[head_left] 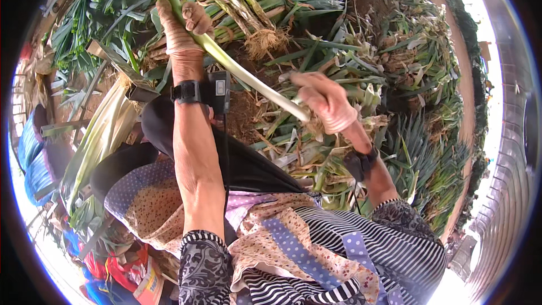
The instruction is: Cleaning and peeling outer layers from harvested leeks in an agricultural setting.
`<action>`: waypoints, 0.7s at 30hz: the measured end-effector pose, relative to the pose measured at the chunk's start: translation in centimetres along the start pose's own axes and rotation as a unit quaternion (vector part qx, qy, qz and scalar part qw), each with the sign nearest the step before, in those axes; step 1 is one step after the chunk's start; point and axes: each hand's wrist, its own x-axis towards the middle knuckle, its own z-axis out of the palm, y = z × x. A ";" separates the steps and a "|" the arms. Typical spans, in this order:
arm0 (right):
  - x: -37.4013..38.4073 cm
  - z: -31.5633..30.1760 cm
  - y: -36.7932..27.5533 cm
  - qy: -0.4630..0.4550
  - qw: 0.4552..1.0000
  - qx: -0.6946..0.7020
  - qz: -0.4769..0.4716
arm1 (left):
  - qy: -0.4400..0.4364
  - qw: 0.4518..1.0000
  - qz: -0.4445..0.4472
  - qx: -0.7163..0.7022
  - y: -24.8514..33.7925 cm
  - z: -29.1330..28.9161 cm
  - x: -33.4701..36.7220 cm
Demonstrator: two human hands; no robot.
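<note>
A long green onion (243, 72) slants across the middle, its green leaves at the upper left and its white end toward the lower right. My left hand (182, 29), in a worn, dirty-looking glove or finger covering, is closed around it where white turns to green. By the white end is my right hand (327, 101), its fingers bent and smeared by motion. Whether those fingers touch the stalk or hold anything cannot be made out. Just beyond the stalk lie more green onions (240, 8) with a tangle of pale brown roots (265, 42).
Stripped leaves and husks (305, 158) litter the ground beneath my hands. Rows of green onions (423, 147) lie at the right. At the left, cleaned white stalks (101, 130) rest beside a wooden piece (121, 65). Red and blue bags (121, 271) sit at the lower left.
</note>
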 end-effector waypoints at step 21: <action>-15.8 -8.6 -3.6 0.170 0.729 -0.418 0.514 | 0.187 0.968 0.110 0.129 1.6 0.5 0.3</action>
